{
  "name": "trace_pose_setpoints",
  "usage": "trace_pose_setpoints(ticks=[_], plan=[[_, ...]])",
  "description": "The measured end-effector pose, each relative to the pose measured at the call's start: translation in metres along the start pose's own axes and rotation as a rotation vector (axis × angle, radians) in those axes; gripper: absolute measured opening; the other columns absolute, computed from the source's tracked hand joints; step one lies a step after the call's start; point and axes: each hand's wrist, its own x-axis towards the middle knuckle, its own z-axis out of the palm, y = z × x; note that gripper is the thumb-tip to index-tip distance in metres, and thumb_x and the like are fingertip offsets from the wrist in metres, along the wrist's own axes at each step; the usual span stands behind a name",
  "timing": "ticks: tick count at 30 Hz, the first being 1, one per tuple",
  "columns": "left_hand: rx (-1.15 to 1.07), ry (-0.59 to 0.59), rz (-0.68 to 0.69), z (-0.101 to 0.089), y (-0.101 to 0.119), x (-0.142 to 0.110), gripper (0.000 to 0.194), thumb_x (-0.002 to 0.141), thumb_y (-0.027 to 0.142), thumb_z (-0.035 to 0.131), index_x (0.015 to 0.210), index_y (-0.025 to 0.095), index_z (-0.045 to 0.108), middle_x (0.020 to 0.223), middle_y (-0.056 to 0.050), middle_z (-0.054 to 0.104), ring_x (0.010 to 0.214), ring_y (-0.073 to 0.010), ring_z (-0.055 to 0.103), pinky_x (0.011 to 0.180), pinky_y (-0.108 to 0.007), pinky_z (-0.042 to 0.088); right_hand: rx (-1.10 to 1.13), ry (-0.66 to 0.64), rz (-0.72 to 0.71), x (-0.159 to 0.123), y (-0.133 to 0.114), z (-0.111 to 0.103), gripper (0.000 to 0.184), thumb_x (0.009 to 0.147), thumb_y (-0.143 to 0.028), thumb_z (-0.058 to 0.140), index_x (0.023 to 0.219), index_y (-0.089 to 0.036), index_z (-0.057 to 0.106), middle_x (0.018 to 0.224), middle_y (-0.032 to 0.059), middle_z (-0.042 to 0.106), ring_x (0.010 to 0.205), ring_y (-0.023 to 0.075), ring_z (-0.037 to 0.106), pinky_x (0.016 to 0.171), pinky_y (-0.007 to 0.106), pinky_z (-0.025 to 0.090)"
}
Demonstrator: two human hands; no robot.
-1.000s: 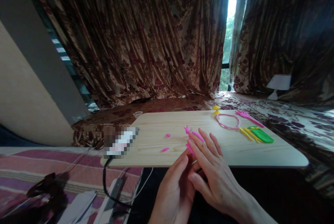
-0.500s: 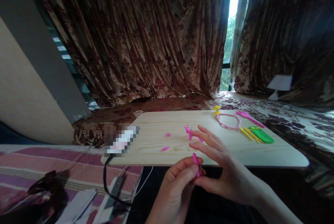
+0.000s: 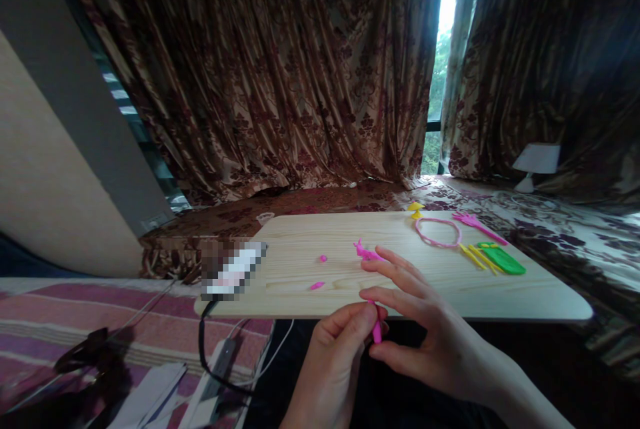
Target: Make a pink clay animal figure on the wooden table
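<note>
My left hand [image 3: 337, 355] pinches a small roll of pink modelling clay [image 3: 377, 331] between thumb and fingers, just off the table's near edge. My right hand [image 3: 425, 312] is open, its fingers spread; the index fingertip is close to the roll's top end and the thumb near its lower end. Whether they touch it I cannot tell. Beyond the right fingers lies a pink clay figure [image 3: 361, 250], partly hidden by them. Left of it on the table are a small pink ball [image 3: 323, 258] and a pointed pink piece [image 3: 317, 285].
At the right of the wooden table [image 3: 295, 235] lie a pink ring [image 3: 417, 235], a pink hand-shaped stick [image 3: 480, 227], yellow sticks [image 3: 473, 257], a green flat piece [image 3: 507, 262] and a yellow piece [image 3: 415, 209]. A blurred-out device [image 3: 235, 272] with a black cable occupies the left end.
The pink roll has tilted in my left hand, its lower end now pointing down. My right index finger has dropped closer to its top.
</note>
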Motion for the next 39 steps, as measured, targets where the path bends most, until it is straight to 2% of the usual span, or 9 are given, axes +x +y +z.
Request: trace_pose_setpoints(ticks=[7, 11, 13, 17, 23, 28, 31, 35, 39], plan=[[-0.008, -0.005, 0.005, 0.0, -0.001, 0.001, 0.012, 0.077, 0.023, 0.067, 0.072, 0.014, 0.074, 0.066, -0.003, 0.065, 0.072, -0.0132, 0.054, 0.073, -0.024, 0.039, 0.014, -0.008, 0.016, 0.0, 0.0, 0.001, 0.037, 0.079, -0.027, 0.067, 0.115, -0.025, 0.057, 0.143, 0.0028, 0.039, 0.139, 0.0248, 0.019, 0.112, 0.049, 0.025], [-0.017, -0.025, 0.019, -0.002, -0.003, 0.002, 0.014, 0.077, 0.024, 0.067, 0.07, 0.013, 0.073, 0.067, -0.002, 0.064, 0.072, -0.0126, 0.053, 0.075, -0.025, 0.04, 0.035, 0.014, 0.019, 0.0, 0.001, 0.002, 0.031, 0.08, -0.023, 0.066, 0.111, -0.026, 0.06, 0.141, 0.0017, 0.042, 0.139, 0.0245, 0.018, 0.112, 0.048, 0.024], [-0.018, -0.028, 0.017, -0.003, -0.004, 0.003, 0.015, 0.077, 0.024, 0.067, 0.069, 0.012, 0.072, 0.067, -0.002, 0.062, 0.07, -0.0121, 0.053, 0.074, -0.024, 0.04, 0.042, 0.018, 0.007, -0.001, 0.001, 0.002, 0.035, 0.08, -0.023, 0.066, 0.114, -0.025, 0.058, 0.141, 0.0029, 0.042, 0.139, 0.0245, 0.019, 0.113, 0.048, 0.023], [-0.014, -0.024, -0.012, -0.005, -0.005, 0.003, 0.017, 0.077, 0.026, 0.067, 0.068, 0.012, 0.072, 0.065, -0.002, 0.061, 0.069, -0.0121, 0.053, 0.07, -0.023, 0.04, 0.036, -0.016, -0.003, -0.002, 0.0, 0.001, 0.054, 0.078, -0.025, 0.068, 0.128, -0.022, 0.047, 0.143, 0.0067, 0.039, 0.139, 0.0251, 0.02, 0.114, 0.05, 0.019], [-0.006, -0.074, 0.018, -0.003, -0.003, 0.002, 0.018, 0.078, 0.026, 0.066, 0.067, 0.012, 0.07, 0.068, -0.003, 0.061, 0.069, -0.0117, 0.052, 0.07, -0.023, 0.041, 0.058, 0.008, 0.012, -0.002, 0.0, 0.003, 0.043, 0.08, -0.02, 0.065, 0.12, -0.026, 0.053, 0.142, 0.0027, 0.041, 0.139, 0.0241, 0.02, 0.113, 0.049, 0.022], [0.071, -0.058, 0.013, -0.004, -0.001, 0.002, 0.012, 0.074, 0.024, 0.069, 0.079, 0.014, 0.073, 0.068, -0.003, 0.065, 0.07, -0.0132, 0.056, 0.072, -0.025, 0.042, 0.114, -0.028, 0.035, -0.007, 0.002, -0.005, 0.06, 0.078, -0.019, 0.066, 0.132, -0.025, 0.042, 0.146, 0.0042, 0.035, 0.14, 0.0233, 0.019, 0.114, 0.048, 0.021], [0.166, -0.013, 0.069, -0.006, -0.001, 0.002, 0.013, 0.074, 0.024, 0.068, 0.08, 0.016, 0.075, 0.067, -0.002, 0.065, 0.071, -0.0141, 0.057, 0.078, -0.028, 0.042, 0.149, -0.018, 0.069, -0.01, 0.003, -0.009, 0.046, 0.084, -0.016, 0.059, 0.128, -0.027, 0.047, 0.145, 0.0016, 0.037, 0.14, 0.0215, 0.019, 0.113, 0.046, 0.023], [0.259, -0.05, 0.092, -0.008, -0.003, 0.002, 0.012, 0.073, 0.026, 0.068, 0.074, 0.016, 0.074, 0.069, -0.004, 0.067, 0.074, -0.0163, 0.058, 0.077, -0.029, 0.042, 0.139, -0.015, 0.111, -0.008, 0.004, -0.008, 0.03, 0.088, -0.017, 0.054, 0.113, -0.031, 0.06, 0.137, -0.0017, 0.046, 0.138, 0.0203, 0.023, 0.113, 0.044, 0.026], [0.183, -0.064, 0.061, -0.011, -0.003, 0.004, 0.022, 0.069, 0.026, 0.073, 0.089, 0.016, 0.073, 0.082, -0.005, 0.071, 0.078, -0.0158, 0.061, 0.079, -0.027, 0.043, 0.137, 0.027, 0.108, -0.006, 0.004, -0.004, 0.026, 0.087, -0.016, 0.056, 0.106, -0.031, 0.064, 0.132, -0.0018, 0.05, 0.135, 0.0197, 0.027, 0.113, 0.043, 0.025]])
